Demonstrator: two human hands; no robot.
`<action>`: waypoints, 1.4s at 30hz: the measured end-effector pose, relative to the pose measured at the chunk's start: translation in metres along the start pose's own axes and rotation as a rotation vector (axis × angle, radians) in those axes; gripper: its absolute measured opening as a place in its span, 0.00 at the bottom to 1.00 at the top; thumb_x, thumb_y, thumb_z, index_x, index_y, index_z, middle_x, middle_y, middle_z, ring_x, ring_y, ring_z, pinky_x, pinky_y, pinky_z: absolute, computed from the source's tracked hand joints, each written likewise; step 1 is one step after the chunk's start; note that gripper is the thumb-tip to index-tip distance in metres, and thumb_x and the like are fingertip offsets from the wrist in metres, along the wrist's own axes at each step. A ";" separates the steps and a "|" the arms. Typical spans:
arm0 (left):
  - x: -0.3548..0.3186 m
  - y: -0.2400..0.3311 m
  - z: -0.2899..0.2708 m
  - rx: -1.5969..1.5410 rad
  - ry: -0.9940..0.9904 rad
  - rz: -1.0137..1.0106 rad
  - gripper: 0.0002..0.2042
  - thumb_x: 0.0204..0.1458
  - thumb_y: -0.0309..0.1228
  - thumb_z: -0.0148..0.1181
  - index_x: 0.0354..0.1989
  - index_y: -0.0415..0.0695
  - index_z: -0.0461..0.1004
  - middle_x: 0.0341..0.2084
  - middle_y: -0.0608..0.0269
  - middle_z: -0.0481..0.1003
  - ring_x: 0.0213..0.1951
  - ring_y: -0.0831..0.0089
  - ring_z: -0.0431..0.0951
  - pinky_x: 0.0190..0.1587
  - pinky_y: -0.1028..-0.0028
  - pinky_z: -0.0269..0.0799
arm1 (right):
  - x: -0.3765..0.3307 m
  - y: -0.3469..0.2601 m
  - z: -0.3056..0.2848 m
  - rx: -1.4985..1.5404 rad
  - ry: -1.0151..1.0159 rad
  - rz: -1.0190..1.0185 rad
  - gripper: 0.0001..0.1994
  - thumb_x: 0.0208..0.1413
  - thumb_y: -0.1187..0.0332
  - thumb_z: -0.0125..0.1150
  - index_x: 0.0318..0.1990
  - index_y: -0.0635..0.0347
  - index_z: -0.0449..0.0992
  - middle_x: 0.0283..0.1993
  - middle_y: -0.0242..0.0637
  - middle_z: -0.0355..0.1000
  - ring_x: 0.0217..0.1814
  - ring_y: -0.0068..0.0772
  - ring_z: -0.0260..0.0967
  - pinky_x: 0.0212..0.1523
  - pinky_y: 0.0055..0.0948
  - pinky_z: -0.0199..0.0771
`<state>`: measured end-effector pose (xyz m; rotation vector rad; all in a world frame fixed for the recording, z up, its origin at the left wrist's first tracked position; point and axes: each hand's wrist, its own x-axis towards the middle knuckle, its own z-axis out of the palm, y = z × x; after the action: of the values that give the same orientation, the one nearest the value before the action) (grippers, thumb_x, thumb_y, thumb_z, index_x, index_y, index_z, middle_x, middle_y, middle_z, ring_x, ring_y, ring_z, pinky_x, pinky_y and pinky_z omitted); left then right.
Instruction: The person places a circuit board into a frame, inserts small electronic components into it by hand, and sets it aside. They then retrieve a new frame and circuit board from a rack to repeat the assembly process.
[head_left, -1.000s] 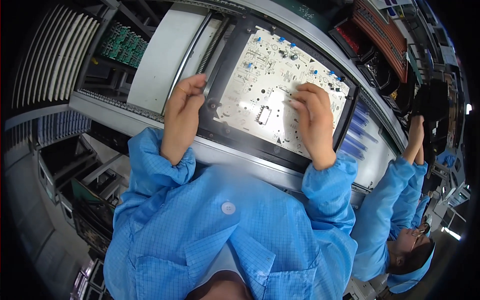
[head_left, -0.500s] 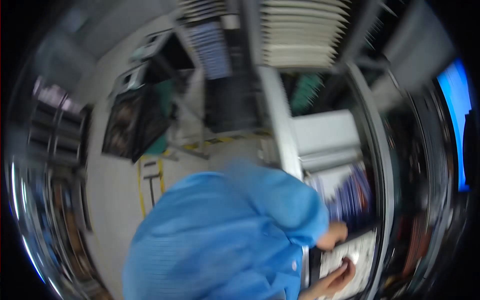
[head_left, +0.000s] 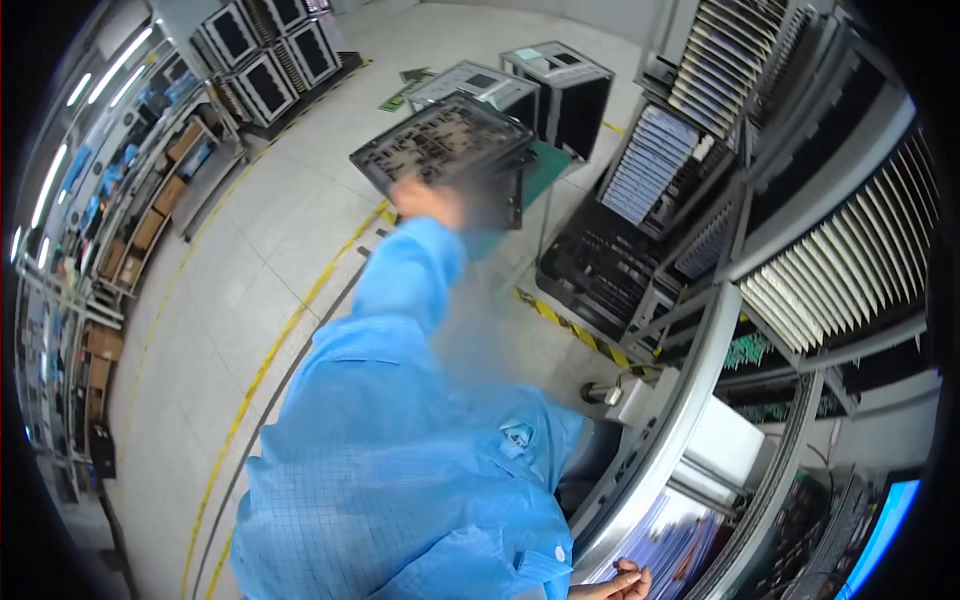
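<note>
My left hand (head_left: 430, 203), at the end of a blue sleeve, reaches out away from me over the near edge of a dark tray-like panel (head_left: 440, 145) with a brown, cut-out pattern. The hand is smeared by motion, so I cannot tell whether it touches or grips the panel. The panel rests tilted on a stand with a green surface (head_left: 545, 170). My right hand (head_left: 628, 580) is low at the bottom right, fingers loosely curled, with nothing visible in it. Beside it is a row of thin purple-blue sheets (head_left: 670, 535) in a metal-framed machine; its wrist is partly cut off.
Black-sided boxes (head_left: 575, 100) stand behind the panel. Racks of stacked cream-coloured boards (head_left: 850, 270) rise on the right, near the machine's metal rail (head_left: 690, 380). Shelving with brown bins (head_left: 110, 250) lines the left. Yellow lines (head_left: 290, 330) cross the floor.
My view has turned left, away from the machine. My left hand has left the machine and now reaches out to the patterned panel. My right hand stays low by the machine.
</note>
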<state>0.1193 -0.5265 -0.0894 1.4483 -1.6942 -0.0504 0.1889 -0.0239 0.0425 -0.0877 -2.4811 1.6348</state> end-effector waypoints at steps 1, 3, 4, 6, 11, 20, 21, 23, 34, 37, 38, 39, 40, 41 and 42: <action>0.026 -0.021 0.001 0.068 -0.029 -0.344 0.29 0.39 0.41 0.59 0.46 0.31 0.66 0.42 0.43 0.68 0.45 0.47 0.69 0.53 0.54 0.63 | 0.002 0.004 0.007 0.021 -0.032 0.006 0.09 0.60 0.70 0.53 0.42 0.67 0.73 0.35 0.42 0.75 0.36 0.34 0.72 0.40 0.28 0.71; 0.096 -0.173 0.045 0.315 -0.254 -0.466 0.30 0.48 0.51 0.51 0.46 0.33 0.73 0.46 0.36 0.72 0.47 0.44 0.73 0.54 0.56 0.65 | 0.015 0.008 0.022 0.114 -0.171 -0.024 0.09 0.60 0.70 0.53 0.42 0.67 0.73 0.35 0.42 0.75 0.36 0.33 0.72 0.40 0.28 0.71; 0.081 -0.119 0.028 -0.105 -0.632 -0.497 0.30 0.50 0.55 0.47 0.40 0.35 0.77 0.41 0.40 0.75 0.45 0.46 0.75 0.53 0.57 0.65 | 0.016 0.013 0.035 0.108 -0.137 -0.002 0.09 0.60 0.70 0.53 0.42 0.67 0.73 0.35 0.41 0.75 0.36 0.33 0.72 0.40 0.27 0.71; 0.100 -0.175 0.048 0.072 -0.552 -0.362 0.28 0.48 0.54 0.49 0.35 0.38 0.79 0.37 0.43 0.77 0.43 0.47 0.76 0.51 0.59 0.67 | 0.028 0.015 0.062 0.194 -0.250 -0.025 0.09 0.60 0.70 0.53 0.42 0.67 0.73 0.35 0.41 0.74 0.36 0.32 0.71 0.40 0.27 0.71; 0.128 -0.203 0.066 -0.327 -0.890 -0.575 0.05 0.44 0.27 0.56 0.20 0.39 0.72 0.16 0.59 0.70 0.15 0.73 0.66 0.15 0.72 0.57 | 0.036 0.029 0.108 0.307 -0.471 -0.018 0.08 0.60 0.71 0.52 0.42 0.67 0.72 0.34 0.40 0.74 0.36 0.29 0.71 0.40 0.25 0.70; 0.079 -0.207 0.070 -1.033 -0.879 -1.056 0.13 0.51 0.40 0.60 0.35 0.43 0.70 0.27 0.65 0.68 0.26 0.71 0.69 0.38 0.64 0.75 | 0.040 0.057 0.147 0.366 -0.772 0.048 0.08 0.61 0.71 0.52 0.43 0.66 0.71 0.34 0.37 0.74 0.36 0.26 0.70 0.41 0.22 0.69; 0.072 -0.180 0.073 -1.034 -0.914 -1.057 0.13 0.51 0.40 0.60 0.35 0.43 0.70 0.27 0.65 0.68 0.26 0.71 0.69 0.38 0.64 0.75 | 0.040 0.062 0.152 0.361 -0.773 0.069 0.08 0.61 0.71 0.52 0.43 0.66 0.71 0.34 0.37 0.74 0.36 0.25 0.70 0.41 0.22 0.69; 0.062 -0.094 0.030 -0.880 -0.681 -0.971 0.12 0.53 0.38 0.58 0.39 0.43 0.72 0.32 0.61 0.72 0.30 0.67 0.73 0.43 0.63 0.75 | 0.033 0.059 0.158 0.431 -0.724 0.098 0.07 0.60 0.71 0.54 0.42 0.65 0.72 0.29 0.33 0.75 0.32 0.21 0.70 0.38 0.18 0.68; -0.146 -0.003 -0.063 -1.707 -1.171 -0.817 0.06 0.54 0.25 0.51 0.39 0.40 0.72 0.36 0.60 0.75 0.43 0.70 0.74 0.51 0.70 0.69 | 0.041 0.047 0.307 0.855 -0.964 0.022 0.18 0.65 0.62 0.44 0.55 0.65 0.64 0.53 0.40 0.66 0.57 0.32 0.62 0.58 0.33 0.64; -0.142 -0.014 -0.124 -1.563 -1.590 -1.233 0.11 0.58 0.30 0.51 0.43 0.36 0.70 0.41 0.55 0.75 0.45 0.68 0.73 0.51 0.69 0.69 | 0.031 0.020 0.315 1.076 -0.655 0.335 0.12 0.54 0.65 0.62 0.43 0.61 0.74 0.38 0.33 0.74 0.38 0.25 0.70 0.38 0.28 0.72; -0.118 -0.003 -0.157 -1.495 -1.825 -1.287 0.13 0.59 0.33 0.49 0.44 0.35 0.70 0.42 0.53 0.74 0.46 0.67 0.73 0.52 0.69 0.69 | 0.040 0.019 0.307 0.810 -0.723 0.290 0.12 0.54 0.67 0.62 0.43 0.62 0.73 0.38 0.33 0.74 0.37 0.24 0.70 0.36 0.26 0.73; -0.088 0.009 -0.186 -1.201 -2.064 -0.985 0.16 0.60 0.37 0.48 0.46 0.34 0.69 0.43 0.53 0.74 0.46 0.67 0.73 0.51 0.69 0.69 | 0.047 0.018 0.296 0.539 -0.781 0.264 0.12 0.54 0.68 0.62 0.44 0.63 0.73 0.38 0.33 0.74 0.37 0.23 0.71 0.35 0.25 0.74; -0.060 0.026 -0.203 -0.904 -2.265 -0.631 0.20 0.61 0.41 0.47 0.48 0.34 0.69 0.45 0.52 0.73 0.46 0.66 0.73 0.51 0.69 0.69 | 0.048 0.017 0.287 0.903 -0.669 0.323 0.12 0.54 0.70 0.62 0.44 0.63 0.72 0.38 0.32 0.74 0.36 0.22 0.71 0.35 0.25 0.74; -0.039 0.035 -0.211 -1.009 -2.207 -0.345 0.20 0.61 0.41 0.46 0.49 0.34 0.68 0.44 0.52 0.73 0.45 0.67 0.74 0.50 0.69 0.70 | 0.044 0.014 0.279 1.254 -0.590 0.353 0.11 0.54 0.72 0.61 0.44 0.63 0.72 0.37 0.31 0.74 0.36 0.22 0.71 0.35 0.25 0.74; -0.017 0.043 -0.215 -1.110 -2.112 -0.083 0.21 0.61 0.42 0.45 0.51 0.35 0.68 0.44 0.52 0.73 0.44 0.67 0.74 0.48 0.69 0.70 | 0.048 0.012 0.261 1.222 -0.540 0.286 0.11 0.54 0.73 0.61 0.44 0.63 0.72 0.37 0.31 0.74 0.36 0.22 0.71 0.36 0.25 0.74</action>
<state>0.2184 -0.3943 0.0553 0.1036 -2.0361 -2.7675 0.0965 -0.2490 -0.0640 0.1857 -1.2744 3.2973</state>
